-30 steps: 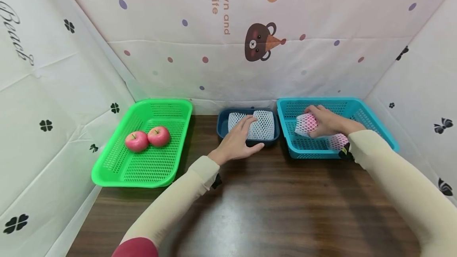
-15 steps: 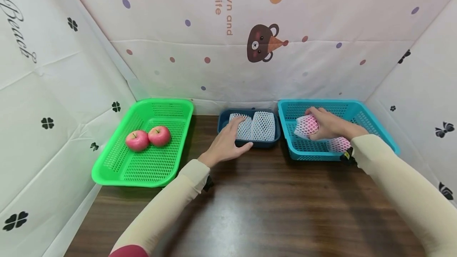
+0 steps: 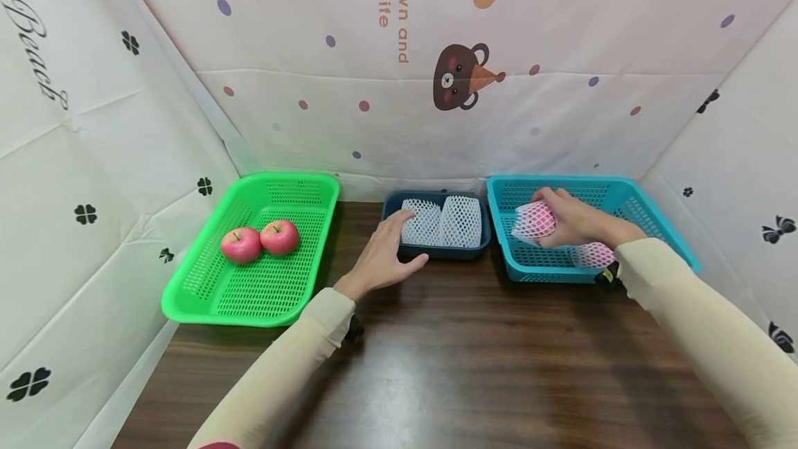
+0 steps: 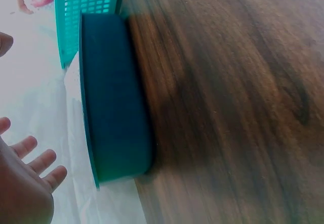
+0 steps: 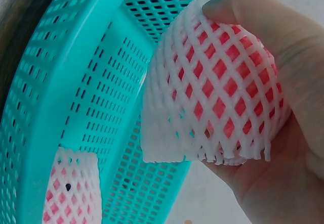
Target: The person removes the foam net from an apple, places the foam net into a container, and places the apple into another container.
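My right hand (image 3: 564,219) grips an apple in a white foam net (image 3: 534,221) inside the blue basket (image 3: 548,274). In the right wrist view, thumb and fingers wrap round the netted apple (image 5: 223,92), whose red skin shows through the mesh. A second netted apple (image 3: 593,255) lies in the same basket, partly behind my right wrist. My left hand (image 3: 382,255) hovers at the left edge of the small navy tray (image 3: 445,253), fingers spread and holding nothing. Two white foam nets (image 3: 460,222) lie side by side in that tray.
At the left stands a green basket (image 3: 249,321) with two bare apples (image 3: 280,238) touching each other. All the containers stand on a dark wooden table (image 3: 461,359), with printed cloth (image 3: 349,123) hanging behind and at both sides.
My left hand has drawn back to the left and towards me, away from the foam nets. My right hand stays in the blue basket with its netted apple, hardly moved.
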`<action>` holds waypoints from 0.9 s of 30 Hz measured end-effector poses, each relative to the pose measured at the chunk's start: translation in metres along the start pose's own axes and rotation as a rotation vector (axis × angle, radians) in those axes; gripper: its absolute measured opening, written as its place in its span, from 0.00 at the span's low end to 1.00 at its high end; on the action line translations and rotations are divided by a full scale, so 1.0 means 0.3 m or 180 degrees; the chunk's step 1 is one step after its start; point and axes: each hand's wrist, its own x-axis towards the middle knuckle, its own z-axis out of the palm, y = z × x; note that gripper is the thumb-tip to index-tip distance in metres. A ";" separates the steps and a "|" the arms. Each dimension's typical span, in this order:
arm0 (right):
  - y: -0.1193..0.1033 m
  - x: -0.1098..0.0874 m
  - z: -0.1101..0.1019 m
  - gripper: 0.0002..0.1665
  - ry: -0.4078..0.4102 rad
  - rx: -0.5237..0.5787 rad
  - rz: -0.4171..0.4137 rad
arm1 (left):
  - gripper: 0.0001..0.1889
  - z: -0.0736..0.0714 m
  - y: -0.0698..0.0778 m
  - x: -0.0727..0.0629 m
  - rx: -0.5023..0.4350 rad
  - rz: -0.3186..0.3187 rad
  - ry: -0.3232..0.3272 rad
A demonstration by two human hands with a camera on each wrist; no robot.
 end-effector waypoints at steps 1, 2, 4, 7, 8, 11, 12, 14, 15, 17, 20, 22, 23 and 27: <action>-0.003 0.001 -0.001 0.47 0.0004 0.0002 -0.0005 | 0.44 -0.002 -0.002 -0.005 -0.0008 -0.0032 0.0001; -0.007 0.002 -0.002 0.47 0.0010 0.0005 -0.0012 | 0.44 -0.004 -0.004 -0.009 -0.0019 -0.0054 0.0013; -0.017 0.005 -0.004 0.47 0.0025 0.0006 -0.0022 | 0.44 -0.008 -0.009 -0.017 -0.0018 -0.0105 0.0040; -0.036 0.007 -0.004 0.47 0.0060 0.0025 -0.0042 | 0.45 -0.008 -0.018 -0.028 0.0001 -0.0163 0.0079; -0.042 0.008 -0.003 0.48 0.0065 0.0034 -0.0046 | 0.45 -0.007 -0.020 -0.032 0.0005 -0.0173 0.0089; -0.061 0.010 0.002 0.48 0.0087 0.0037 -0.0097 | 0.44 -0.003 -0.028 -0.040 0.0010 -0.0194 0.0099; -0.068 0.011 0.004 0.48 0.0100 0.0023 -0.0119 | 0.44 -0.002 -0.029 -0.043 0.0004 -0.0201 0.0103; -0.086 0.016 0.010 0.48 0.0130 0.0016 -0.0177 | 0.44 -0.003 -0.032 -0.050 -0.0026 -0.0204 0.0116; -0.095 0.020 0.014 0.49 0.0142 0.0006 -0.0200 | 0.44 -0.005 -0.033 -0.053 -0.0030 -0.0207 0.0119; -0.116 0.026 0.021 0.49 0.0167 0.0013 -0.0236 | 0.44 -0.010 -0.034 -0.061 -0.0036 -0.0215 0.0123; -0.145 0.035 0.033 0.50 0.0179 0.0033 -0.0270 | 0.44 -0.017 -0.037 -0.073 -0.0036 -0.0220 0.0151; -0.162 0.041 0.040 0.50 0.0186 0.0040 -0.0283 | 0.44 -0.021 -0.039 -0.080 -0.0034 -0.0232 0.0162; -0.170 0.044 0.043 0.51 0.0191 0.0041 -0.0292 | 0.44 -0.023 -0.041 -0.083 -0.0039 -0.0242 0.0167; -0.202 0.056 0.056 0.52 0.0190 0.0027 -0.0322 | 0.44 -0.029 -0.048 -0.095 -0.0039 -0.0303 0.0155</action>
